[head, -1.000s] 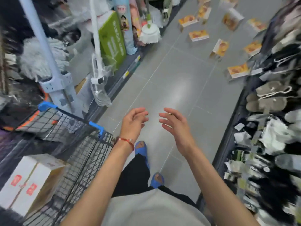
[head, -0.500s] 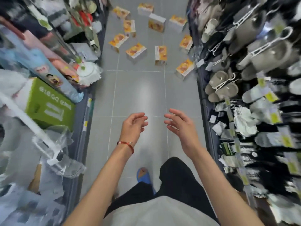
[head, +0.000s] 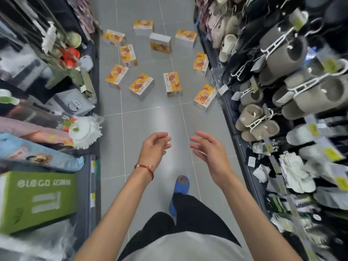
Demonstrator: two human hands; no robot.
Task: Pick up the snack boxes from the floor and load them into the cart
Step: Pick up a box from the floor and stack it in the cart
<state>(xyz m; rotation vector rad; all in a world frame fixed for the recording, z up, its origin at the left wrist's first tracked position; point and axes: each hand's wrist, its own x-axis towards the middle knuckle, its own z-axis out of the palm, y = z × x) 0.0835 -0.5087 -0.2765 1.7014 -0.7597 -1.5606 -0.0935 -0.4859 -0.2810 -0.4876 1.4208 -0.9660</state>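
Left hand (head: 154, 147), right hand (head: 209, 149) spread, empty. Orange-yellow cardboard snack boxes (head: 141, 84) scattered on grey tiled floor (head: 150, 119) ahead. Risk: stepping on box; cart unseen, likely behind.

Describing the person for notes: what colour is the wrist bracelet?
Red string bracelet with white beads, on left wrist; head view.
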